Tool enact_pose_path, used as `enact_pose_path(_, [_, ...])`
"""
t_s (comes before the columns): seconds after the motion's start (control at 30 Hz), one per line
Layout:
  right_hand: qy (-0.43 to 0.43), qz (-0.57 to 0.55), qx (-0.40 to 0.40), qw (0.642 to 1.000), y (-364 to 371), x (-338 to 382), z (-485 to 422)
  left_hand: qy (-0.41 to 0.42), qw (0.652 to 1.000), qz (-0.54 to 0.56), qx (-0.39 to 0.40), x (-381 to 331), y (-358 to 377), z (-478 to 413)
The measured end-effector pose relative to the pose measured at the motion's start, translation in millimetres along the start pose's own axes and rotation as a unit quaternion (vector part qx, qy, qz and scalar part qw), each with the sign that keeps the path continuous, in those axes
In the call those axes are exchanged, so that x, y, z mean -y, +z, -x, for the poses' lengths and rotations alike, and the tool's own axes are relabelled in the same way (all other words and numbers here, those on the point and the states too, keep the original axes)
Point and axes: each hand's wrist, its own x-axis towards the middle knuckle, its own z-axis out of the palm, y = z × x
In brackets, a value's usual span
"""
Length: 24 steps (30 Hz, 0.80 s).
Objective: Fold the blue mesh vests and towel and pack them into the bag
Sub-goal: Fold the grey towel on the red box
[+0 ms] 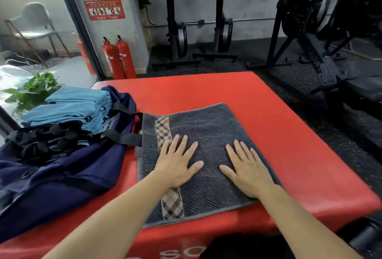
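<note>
- Left hand (pixel 176 163), right hand (pixel 246 167): both flat, fingers spread, pressing on the towel.
- Towel (pixel 206 126): grey, folded, on the red padded platform (pixel 268 114).
- Bag (pixel 62 176): navy, at the towel's 9 o'clock.
- Blue vests (pixel 68 107): folded stack on the bag, 10 o'clock.

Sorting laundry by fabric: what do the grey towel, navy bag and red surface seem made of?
Grey towel: likely cotton terry, matte; diagonal ribbed pile and a woven plaid band. Navy bag: probably nylon or polyester, smooth with slight sheen; black webbing straps. Red surface: seems vinyl-covered padding, smooth, faintly glossy, with rounded edges.
</note>
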Motion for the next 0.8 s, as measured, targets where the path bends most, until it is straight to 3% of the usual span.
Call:
enact_pose_path(0.33, [0.067,0.026,-0.004,0.997,-1,-94,41,0.054,0.998,0.013,0.008,-88,2,-33])
enact_pose_path(0.57, [0.105,0.033,0.007,0.994,-6,-105,55,0.082,0.996,0.03,0.026,-104,-6,-38])
enact_pose_path(0.67, [0.104,0.015,-0.024,0.994,-25,-105,44,0.023,0.993,0.105,-0.051,-84,-25,-49])
enact_pose_path(0.8, [0.115,-0.048,-0.153,0.98,-54,-117,-1,-0.093,0.976,0.143,-0.134,-40,-54,-76])
